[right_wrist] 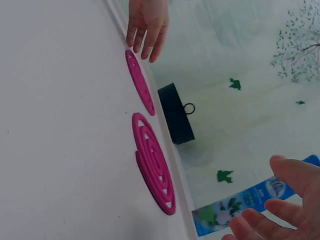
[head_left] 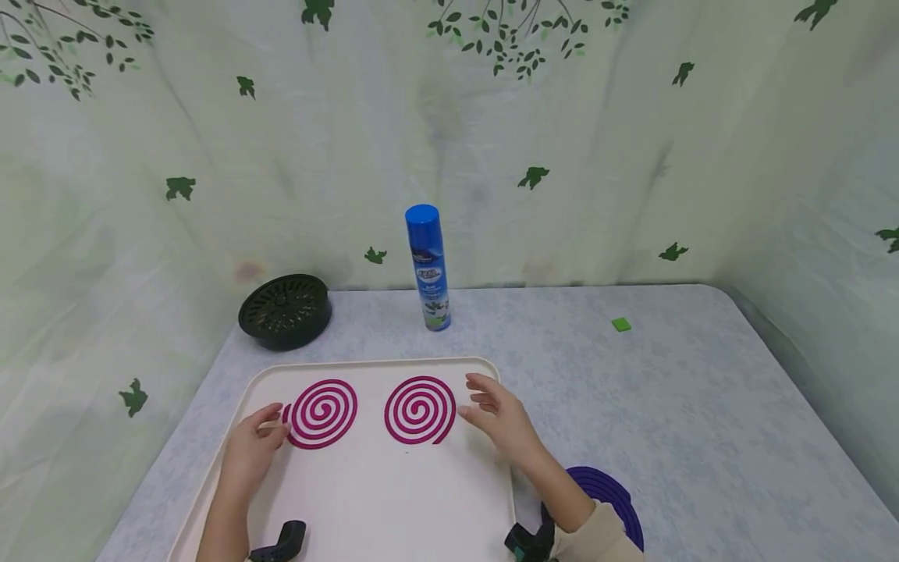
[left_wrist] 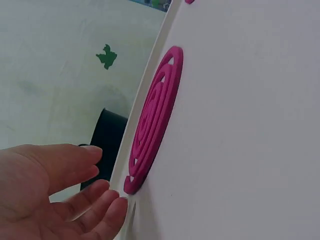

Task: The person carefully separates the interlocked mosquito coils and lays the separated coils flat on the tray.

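Two magenta spiral coils, shaped like mosquito coils, lie flat on a white tray [head_left: 393, 507]. My left hand [head_left: 251, 449] is beside the outer end of the left coil [head_left: 322, 414], its fingers loosely bent and holding nothing; in the left wrist view a small gap shows between fingertips and coil. To the right of the right coil [head_left: 420, 410], my right hand [head_left: 500, 417] hovers near the tray's edge with thumb and fingers spread apart. Nothing is between them. Both coils also show in the right wrist view, the nearer coil [right_wrist: 155, 165] apart from the right hand [right_wrist: 280, 215].
Behind the tray stand a black slotted round holder [head_left: 285, 312] and a blue spray can [head_left: 428, 269]. A purple coil stack [head_left: 611, 496] lies right of the tray, partly under the right forearm. A small green square [head_left: 621, 324] lies at the back right. Patterned curtains surround the table.
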`<action>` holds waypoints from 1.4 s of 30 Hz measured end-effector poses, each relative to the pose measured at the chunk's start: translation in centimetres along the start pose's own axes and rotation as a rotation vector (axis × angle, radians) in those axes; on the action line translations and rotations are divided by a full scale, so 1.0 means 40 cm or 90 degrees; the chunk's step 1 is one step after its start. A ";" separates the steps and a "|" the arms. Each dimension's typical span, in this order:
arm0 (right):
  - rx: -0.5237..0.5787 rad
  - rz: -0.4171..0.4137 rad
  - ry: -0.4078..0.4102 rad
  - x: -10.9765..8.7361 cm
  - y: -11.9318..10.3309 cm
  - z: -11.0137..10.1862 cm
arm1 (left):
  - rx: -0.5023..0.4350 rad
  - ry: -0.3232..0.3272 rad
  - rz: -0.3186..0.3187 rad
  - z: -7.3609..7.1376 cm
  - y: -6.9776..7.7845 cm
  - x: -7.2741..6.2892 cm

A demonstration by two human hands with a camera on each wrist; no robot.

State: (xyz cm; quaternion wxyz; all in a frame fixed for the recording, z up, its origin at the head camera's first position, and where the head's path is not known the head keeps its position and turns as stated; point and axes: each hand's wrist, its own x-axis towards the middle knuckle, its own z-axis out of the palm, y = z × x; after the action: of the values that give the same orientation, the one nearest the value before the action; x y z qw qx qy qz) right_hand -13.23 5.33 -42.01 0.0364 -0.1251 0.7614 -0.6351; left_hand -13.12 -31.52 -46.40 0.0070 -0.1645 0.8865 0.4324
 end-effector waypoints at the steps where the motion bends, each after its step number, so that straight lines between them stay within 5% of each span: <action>1: -0.011 -0.007 0.006 -0.010 -0.009 -0.011 | 0.008 0.008 0.019 0.003 0.008 -0.009; 7: -0.078 -0.081 0.009 -0.073 0.025 -0.103 | 0.006 0.088 0.217 0.059 0.077 -0.086; 10: -0.122 -0.131 -0.006 -0.109 0.060 -0.158 | -0.006 0.094 0.302 0.100 0.124 -0.129; 16: -0.236 -0.133 -0.001 -0.193 0.088 -0.245 | -0.081 -0.021 0.452 0.201 0.208 -0.222; 23: -0.315 -0.077 0.009 -0.265 0.140 -0.308 | -0.034 -0.181 0.628 0.331 0.265 -0.313; 28: -0.324 -0.016 -0.010 -0.300 0.170 -0.330 | 0.005 -0.271 0.711 0.405 0.284 -0.344; 34: -0.271 0.116 -0.077 -0.313 0.185 -0.352 | 0.042 -0.342 0.731 0.472 0.296 -0.356; 42: -0.308 0.023 -0.116 -0.329 0.213 -0.362 | 0.150 -0.312 0.752 0.539 0.275 -0.367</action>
State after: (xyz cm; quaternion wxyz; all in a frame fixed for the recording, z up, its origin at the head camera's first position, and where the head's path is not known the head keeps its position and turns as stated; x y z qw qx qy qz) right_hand -4.86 23.69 -48.94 0.0852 -0.1736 0.8868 -0.4198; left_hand -5.30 -4.44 -49.20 -0.0117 0.4560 0.8419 0.2883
